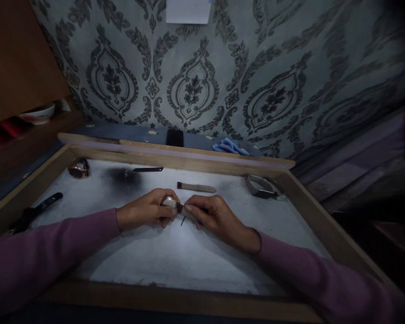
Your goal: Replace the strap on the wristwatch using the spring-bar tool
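My left hand [153, 207] grips a round watch case [169, 202] between thumb and fingers. Pinched in my right hand [216, 218] is a watch strap [188, 213], dark red at one end and greyish beige on the visible side. The strap's dark end meets the edge of the case; whether the two are joined I cannot tell. A thin dark pin-like piece [182, 221] shows just below the strap. Beyond my hands a second strap piece [196, 187] lies flat, beige side up with a dark red end.
A wooden-rimmed tray [175, 155] surrounds the work. Inside are a rose-gold watch [78, 168], a black-strapped watch [37, 211], a dark blade-like tool [147, 169] and a metal-band watch [261, 186]. A blue cloth [230, 146] lies behind the far rim, near the patterned wall.
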Demonstrator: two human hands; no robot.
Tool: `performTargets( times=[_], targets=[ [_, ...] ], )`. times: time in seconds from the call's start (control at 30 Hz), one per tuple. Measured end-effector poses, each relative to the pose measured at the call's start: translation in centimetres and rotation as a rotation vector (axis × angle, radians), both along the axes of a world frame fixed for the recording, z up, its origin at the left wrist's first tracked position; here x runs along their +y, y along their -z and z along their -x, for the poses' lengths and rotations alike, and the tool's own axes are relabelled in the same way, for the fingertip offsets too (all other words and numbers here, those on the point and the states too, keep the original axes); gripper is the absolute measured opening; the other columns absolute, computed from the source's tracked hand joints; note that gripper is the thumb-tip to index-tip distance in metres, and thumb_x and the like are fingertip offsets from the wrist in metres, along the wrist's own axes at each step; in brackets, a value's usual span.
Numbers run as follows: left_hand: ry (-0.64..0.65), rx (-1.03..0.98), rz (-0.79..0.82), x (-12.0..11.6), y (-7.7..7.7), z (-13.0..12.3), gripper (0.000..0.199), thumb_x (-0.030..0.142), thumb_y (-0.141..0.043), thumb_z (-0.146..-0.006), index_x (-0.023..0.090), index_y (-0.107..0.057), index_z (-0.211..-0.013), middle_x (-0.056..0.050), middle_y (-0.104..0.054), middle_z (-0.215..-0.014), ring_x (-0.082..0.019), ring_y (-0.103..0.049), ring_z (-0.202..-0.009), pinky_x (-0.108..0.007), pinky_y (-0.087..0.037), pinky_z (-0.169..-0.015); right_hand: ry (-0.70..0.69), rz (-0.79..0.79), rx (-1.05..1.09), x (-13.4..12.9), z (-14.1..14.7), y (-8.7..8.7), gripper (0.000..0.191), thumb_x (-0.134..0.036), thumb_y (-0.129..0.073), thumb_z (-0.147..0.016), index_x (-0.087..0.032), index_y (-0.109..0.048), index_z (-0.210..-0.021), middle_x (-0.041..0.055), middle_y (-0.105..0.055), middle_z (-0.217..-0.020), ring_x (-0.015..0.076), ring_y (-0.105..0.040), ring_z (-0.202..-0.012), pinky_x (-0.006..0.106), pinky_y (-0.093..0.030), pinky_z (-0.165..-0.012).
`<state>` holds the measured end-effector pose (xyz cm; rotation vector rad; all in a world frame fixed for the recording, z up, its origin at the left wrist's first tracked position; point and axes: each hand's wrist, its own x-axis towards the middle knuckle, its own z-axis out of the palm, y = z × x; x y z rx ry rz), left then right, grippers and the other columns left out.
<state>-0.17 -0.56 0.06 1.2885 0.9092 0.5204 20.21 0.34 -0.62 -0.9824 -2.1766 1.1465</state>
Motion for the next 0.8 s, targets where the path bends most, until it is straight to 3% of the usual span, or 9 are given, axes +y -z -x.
performTargets(
  times=[0.27,0.8],
  targets=[
    [-0.022,-0.021,-0.02,0.24,0.88,-0.17,0.019,0.032,-0.06,-0.076,0.017,-0.049,-0.081,0.006,-0.052,-0.056,-0.007,-0.044,-0.044,-0.021,-0.026,-0.043,-0.02,-0.016,0.018,0.03,0.0,0.14,0.024,-0.024,-0.048,-0.091,-0.013,-0.063,-0.076,-0.0039,-0.049,-0.051,0.0074,-0.048,-0.044,0.019,-0.037,-0.046],
    [-0.032,-0.027,-0.023,0.31,0.83,-0.21,0.016,0.029,-0.06,-0.076,0.018,-0.049,-0.079,0.007,-0.051,-0.055,-0.006,-0.042,-0.042,-0.021,-0.026,-0.043,-0.015,0.065,0.055,-0.2,0.17,-0.05,0.027,-0.03,-0.047,-0.093,-0.014,-0.06,-0.076,-0.0042,-0.05,-0.052,0.0074,-0.048,-0.044,0.019,-0.038,-0.046]
  ],
)
